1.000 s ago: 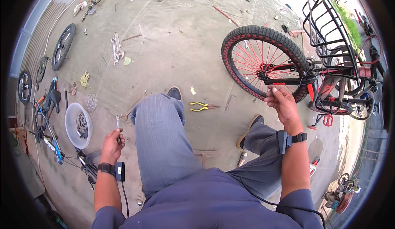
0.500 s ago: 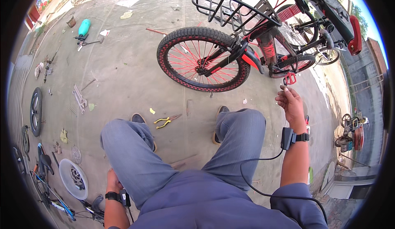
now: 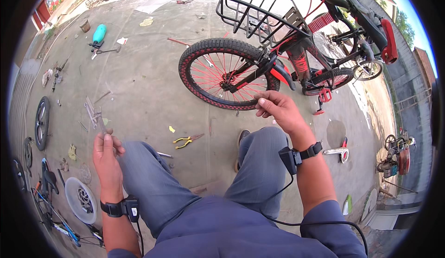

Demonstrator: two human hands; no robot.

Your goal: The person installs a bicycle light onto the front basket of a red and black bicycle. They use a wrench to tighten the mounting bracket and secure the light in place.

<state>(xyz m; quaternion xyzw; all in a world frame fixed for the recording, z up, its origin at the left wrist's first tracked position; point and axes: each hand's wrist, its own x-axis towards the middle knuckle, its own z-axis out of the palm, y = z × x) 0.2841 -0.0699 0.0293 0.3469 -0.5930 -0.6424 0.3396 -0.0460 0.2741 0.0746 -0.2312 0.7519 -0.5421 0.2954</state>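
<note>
A wrench [image 3: 102, 123] is pinched in the left hand [image 3: 107, 156]; the right hand's [image 3: 281, 111] fingers are curled nearly closed, any hold unclear.

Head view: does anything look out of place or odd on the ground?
Yes. A dark, round patch marks the paler ground right of the right hand, perhaps a stain. Yellow-handled pliers lie loose between the legs, where they could be stepped on.
</note>
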